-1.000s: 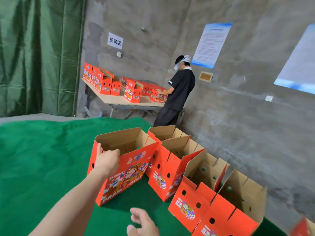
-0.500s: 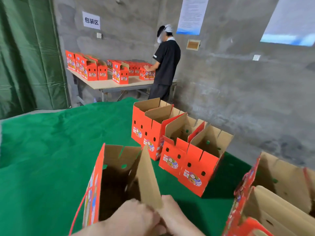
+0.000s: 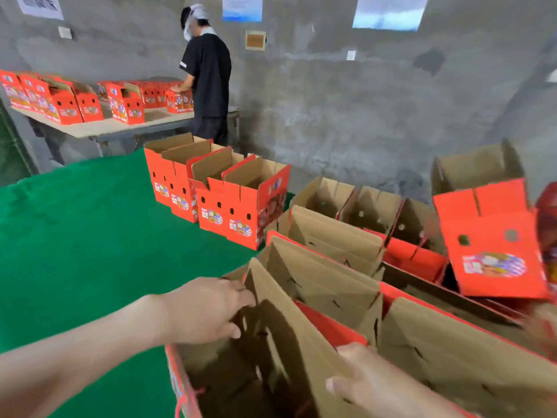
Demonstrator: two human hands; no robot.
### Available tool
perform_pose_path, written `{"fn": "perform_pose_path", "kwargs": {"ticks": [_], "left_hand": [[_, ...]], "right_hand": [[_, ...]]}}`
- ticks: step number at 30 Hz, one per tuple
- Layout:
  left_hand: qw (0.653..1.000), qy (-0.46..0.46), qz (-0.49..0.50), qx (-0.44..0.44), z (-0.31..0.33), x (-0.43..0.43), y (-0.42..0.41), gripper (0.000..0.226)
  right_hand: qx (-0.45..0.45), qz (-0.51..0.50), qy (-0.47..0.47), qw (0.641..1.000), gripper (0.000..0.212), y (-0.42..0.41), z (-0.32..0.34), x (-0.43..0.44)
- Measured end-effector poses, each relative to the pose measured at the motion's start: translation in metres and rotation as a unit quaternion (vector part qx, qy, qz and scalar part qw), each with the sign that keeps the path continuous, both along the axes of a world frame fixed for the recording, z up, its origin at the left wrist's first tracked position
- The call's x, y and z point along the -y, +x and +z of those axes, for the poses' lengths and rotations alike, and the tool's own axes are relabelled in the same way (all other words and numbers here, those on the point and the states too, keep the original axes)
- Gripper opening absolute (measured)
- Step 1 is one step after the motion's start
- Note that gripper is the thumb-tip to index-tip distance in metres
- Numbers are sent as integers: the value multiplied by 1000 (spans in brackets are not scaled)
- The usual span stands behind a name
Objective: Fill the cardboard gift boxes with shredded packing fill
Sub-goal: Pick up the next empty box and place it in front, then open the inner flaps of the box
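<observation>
An open orange gift box (image 3: 180,384) with a brown inside sits right below me on the green cloth. Its tall brown flap (image 3: 289,324) stands up along the middle. My left hand (image 3: 205,309) grips the box's far end flap, fingers curled over its top edge. My right hand (image 3: 370,387) lies against the right face of the tall flap, thumb and forefinger spread. The box's bottom is in shadow. No shredded fill is in view.
Several more open boxes (image 3: 334,242) crowd the right side, one tipped orange box (image 3: 494,242) leaning over them. A row of upright boxes (image 3: 217,200) stands ahead on the green cloth (image 3: 75,236). A person (image 3: 208,76) works at a far table (image 3: 120,125) with boxes.
My view has swung right and down, bringing the crowd of boxes on the right into sight. My hands have spread apart from the flap's near edge to the box's end and the flap's face.
</observation>
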State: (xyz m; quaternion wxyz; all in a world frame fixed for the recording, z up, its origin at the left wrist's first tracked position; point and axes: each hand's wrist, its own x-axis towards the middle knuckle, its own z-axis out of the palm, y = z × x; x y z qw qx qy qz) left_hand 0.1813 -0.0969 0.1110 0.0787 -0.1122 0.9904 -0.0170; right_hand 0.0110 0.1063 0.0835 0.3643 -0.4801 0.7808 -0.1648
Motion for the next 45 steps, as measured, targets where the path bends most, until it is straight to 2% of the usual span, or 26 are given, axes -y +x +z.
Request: {"fn": "perform_pose_path", "kwargs": {"ticks": [4,8,10,11,13,17,20,22,24,27,30,34,35,43,45], "left_hand": [[997,25,-65,22,-7,-91,-32,59],[989,53,-122,68,-26,-174,-55,60],[980,61,-171,88,-35,-208,-63,59],[974,65,-193,96,-38,-224,-67,59],[964,76,-230,115,-43,-253,-76,62],[947,94,-278,132,-53,-294,-91,67],[947,125,-269,121,-58,-314,-103,68],[953,142,-258,71,-61,-321,-113,65],[958,147,-247,-15,-64,-319,-127,61],[958,138,-227,-105,-72,-311,-151,61],[964,163,-198,-68,-84,-315,-172,58],[967,125,-219,-42,-93,-332,-191,17],[967,122,-221,-42,-94,-335,-196,14],[975,100,-195,-44,-95,-364,-238,12],[979,85,-174,-65,-93,-382,-240,30]], "right_hand": [[-6,28,-14,999,8,-33,8,-108],[-46,-28,12,998,16,-69,9,-195],[-36,-46,21,998,7,-84,7,-228],[-25,-56,32,998,14,-88,8,-243],[-6,-94,53,994,14,-101,3,-270],[-44,-112,99,988,12,-116,-1,-310],[-86,-135,125,979,17,-124,-5,-321],[-189,-139,147,961,25,-123,-14,-326],[-274,-162,169,933,36,-117,-27,-329],[-258,-267,149,916,34,-105,-43,-333],[-304,-296,163,891,40,-93,-53,-339],[-295,-321,142,889,43,-88,-53,-348],[-289,-328,137,889,43,-90,-51,-351],[-285,-348,124,885,44,-127,-55,-378],[-309,-337,104,883,40,-133,-64,-381]]}}
